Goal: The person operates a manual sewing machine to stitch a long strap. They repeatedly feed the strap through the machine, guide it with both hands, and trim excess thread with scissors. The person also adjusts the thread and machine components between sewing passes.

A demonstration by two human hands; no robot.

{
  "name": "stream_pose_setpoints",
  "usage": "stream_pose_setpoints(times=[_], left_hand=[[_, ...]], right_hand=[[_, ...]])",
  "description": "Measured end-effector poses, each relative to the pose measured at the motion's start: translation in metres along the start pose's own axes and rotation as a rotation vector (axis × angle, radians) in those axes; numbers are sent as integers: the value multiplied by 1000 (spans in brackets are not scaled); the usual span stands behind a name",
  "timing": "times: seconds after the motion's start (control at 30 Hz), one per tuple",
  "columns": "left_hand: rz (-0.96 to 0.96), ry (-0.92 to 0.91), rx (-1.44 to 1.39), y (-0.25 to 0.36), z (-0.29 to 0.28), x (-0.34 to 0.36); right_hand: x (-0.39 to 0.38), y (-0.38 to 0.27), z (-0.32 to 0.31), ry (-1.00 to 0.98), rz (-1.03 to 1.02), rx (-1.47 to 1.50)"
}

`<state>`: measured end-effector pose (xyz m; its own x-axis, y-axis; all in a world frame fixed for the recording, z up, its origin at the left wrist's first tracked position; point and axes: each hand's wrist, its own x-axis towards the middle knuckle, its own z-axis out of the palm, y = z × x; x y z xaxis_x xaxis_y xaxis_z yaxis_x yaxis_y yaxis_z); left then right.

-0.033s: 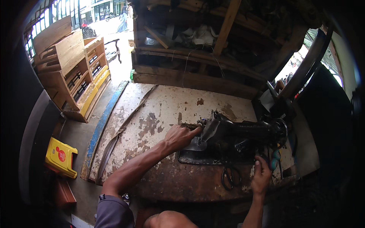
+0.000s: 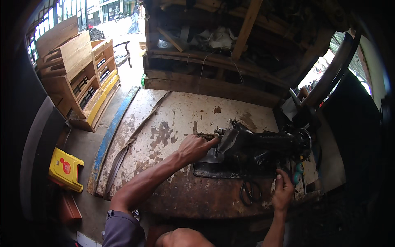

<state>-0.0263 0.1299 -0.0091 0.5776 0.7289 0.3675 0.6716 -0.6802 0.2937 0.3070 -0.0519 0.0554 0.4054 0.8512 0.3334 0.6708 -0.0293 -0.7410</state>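
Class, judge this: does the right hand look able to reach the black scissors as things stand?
Probably yes: the right hand is close beside the black scissors, and only worn tabletop shows between them.

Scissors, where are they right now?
In the head view, the black scissors lie right of centre on the worn table, just in front of the sewing machine and left of the person's right hand.
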Motion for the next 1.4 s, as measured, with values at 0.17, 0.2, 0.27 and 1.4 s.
stream_pose_setpoints(times=[0.17,0.2,0.27,1.4], left_hand=[[57,-48,113,-6,-6,3],[49,-49,153,-8,-4,5],[1,-67,250,-11,1,13],[-375,-532,-967,150,-119,-130]], right_hand=[[2,1,1,-7,136,-18],[2,1,1,-21,29,-17],[4,-1,3,-17,-46,-34],[-67,-121,71,-683,374,1002]])
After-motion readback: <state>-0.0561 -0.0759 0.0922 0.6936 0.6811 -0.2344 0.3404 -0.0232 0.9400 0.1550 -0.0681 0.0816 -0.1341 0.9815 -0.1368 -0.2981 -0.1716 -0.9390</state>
